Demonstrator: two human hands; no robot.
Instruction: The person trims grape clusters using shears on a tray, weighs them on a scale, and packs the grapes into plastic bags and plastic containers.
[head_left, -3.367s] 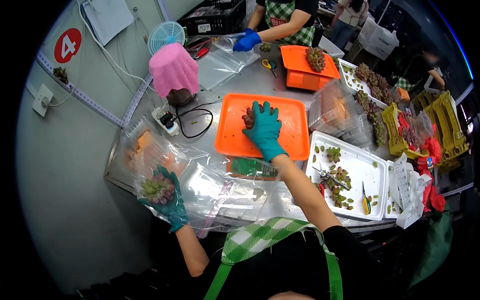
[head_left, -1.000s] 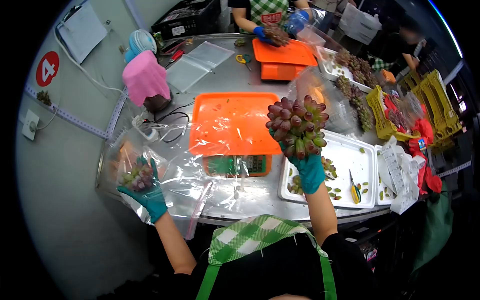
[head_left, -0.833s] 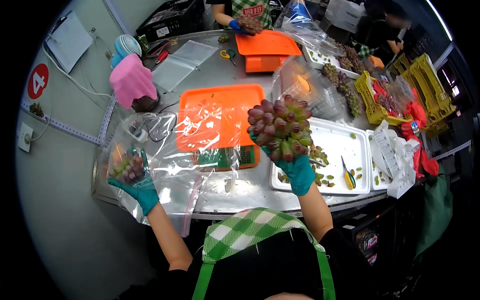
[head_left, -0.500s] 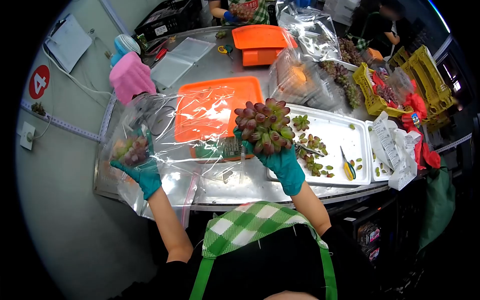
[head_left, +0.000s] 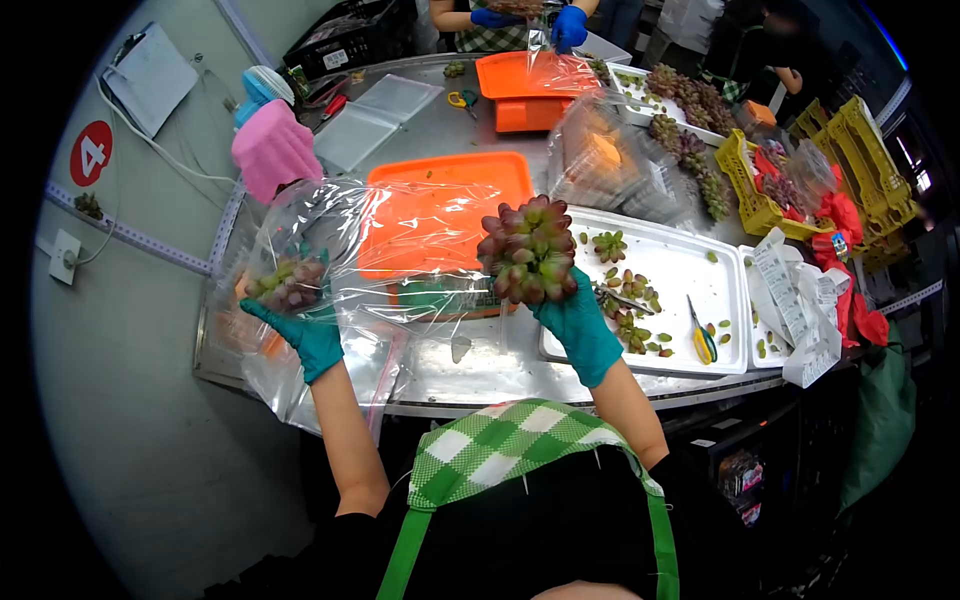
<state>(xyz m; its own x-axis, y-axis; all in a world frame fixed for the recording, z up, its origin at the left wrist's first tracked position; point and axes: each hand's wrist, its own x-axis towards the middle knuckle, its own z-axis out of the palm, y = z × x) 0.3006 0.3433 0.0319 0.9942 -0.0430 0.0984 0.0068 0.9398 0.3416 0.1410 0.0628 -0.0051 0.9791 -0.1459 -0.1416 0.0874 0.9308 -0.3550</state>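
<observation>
My left hand (head_left: 308,343), in a teal glove, is closed round a small reddish-green succulent (head_left: 293,286) at the left of the table. A large clear plastic bag (head_left: 345,222) overlaps that plant and spreads towards the middle. My right hand (head_left: 582,335), gloved alike, grips a bigger rosette succulent (head_left: 530,252) from below, raised with its plump purple-tipped leaves facing me. Some of the right fingers are hidden behind the leaves. An orange scale (head_left: 485,172) stands between the two hands, partly under the bag.
To the right, a white tray (head_left: 667,270) holds loose leaves, small rosettes and yellow-handled scissors (head_left: 702,338). Behind it are stacked clear plastic boxes (head_left: 598,160) and a yellow crate (head_left: 742,195). Another person's blue-gloved hand (head_left: 569,28) is above a second orange scale (head_left: 525,110).
The larger succulent has turned in my right hand. The other person's hands have moved over the far scale, and the clear plastic beside it has shifted, showing a tray of succulents.
</observation>
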